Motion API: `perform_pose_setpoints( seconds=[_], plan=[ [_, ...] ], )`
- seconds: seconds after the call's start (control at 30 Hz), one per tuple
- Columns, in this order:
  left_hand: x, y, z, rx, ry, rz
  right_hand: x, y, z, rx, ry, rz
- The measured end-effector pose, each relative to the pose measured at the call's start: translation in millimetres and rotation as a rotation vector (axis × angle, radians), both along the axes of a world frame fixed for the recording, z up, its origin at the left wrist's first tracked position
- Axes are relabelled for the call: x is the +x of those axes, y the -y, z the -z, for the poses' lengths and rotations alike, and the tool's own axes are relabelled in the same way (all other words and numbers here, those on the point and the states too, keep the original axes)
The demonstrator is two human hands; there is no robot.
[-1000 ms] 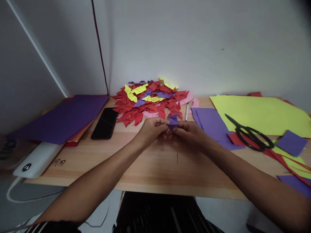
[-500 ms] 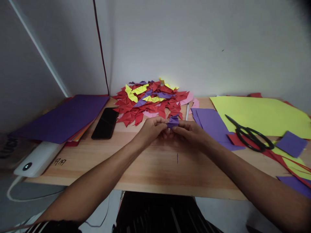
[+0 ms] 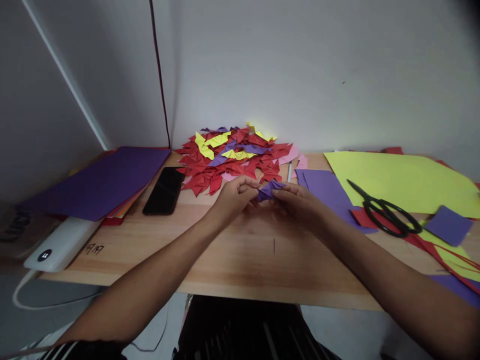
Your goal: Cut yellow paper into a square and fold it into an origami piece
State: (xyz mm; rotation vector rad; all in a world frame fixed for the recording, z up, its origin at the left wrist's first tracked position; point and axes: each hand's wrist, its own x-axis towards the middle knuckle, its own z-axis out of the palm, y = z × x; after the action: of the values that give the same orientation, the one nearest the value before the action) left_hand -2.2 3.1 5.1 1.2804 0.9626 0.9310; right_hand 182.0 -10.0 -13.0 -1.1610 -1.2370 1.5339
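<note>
Together, left hand (image 3: 235, 197), right hand (image 3: 298, 201) pinch purple paper (image 3: 267, 191); "LUC" lettering (image 3: 19, 225).

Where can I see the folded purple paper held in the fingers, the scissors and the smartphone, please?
Folded purple paper (image 3: 266, 192): head view, on its creased middle.
Black scissors (image 3: 359, 189): head view, on the blades.
Smartphone (image 3: 164, 192): head view, on the middle of its dark screen.

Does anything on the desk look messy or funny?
A little. At the left, the purple sheet lies crooked over other papers and partly covers the white power bank. At the right, red strips lie messily near the scissors. No spill shows.
</note>
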Motion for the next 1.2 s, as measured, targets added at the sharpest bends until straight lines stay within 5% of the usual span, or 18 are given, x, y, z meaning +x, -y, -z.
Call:
perform_pose_setpoints(
  seconds=[0.5,0.7,1.03,1.2],
  plan=[
    [-2.3,-0.8,2.9,-0.168,0.13,0.008,2.7,-0.2,5.4,0.087,0.076,-0.005],
    [-3.9,-1.0,1.2,-0.16,0.136,-0.006,2.2,0.0,6.4,0.08,0.054,0.009],
    [-2.3,-2.4,-4.0,-0.06,0.156,-0.227,5.1,-5.1,14.9,0.063,0.047,0.036],
    [-1.0,-0.7,-2.2,-0.098,0.286,-0.158,4.0,-2.7,8.4,0.072,0.091,-0.008]
  ],
)
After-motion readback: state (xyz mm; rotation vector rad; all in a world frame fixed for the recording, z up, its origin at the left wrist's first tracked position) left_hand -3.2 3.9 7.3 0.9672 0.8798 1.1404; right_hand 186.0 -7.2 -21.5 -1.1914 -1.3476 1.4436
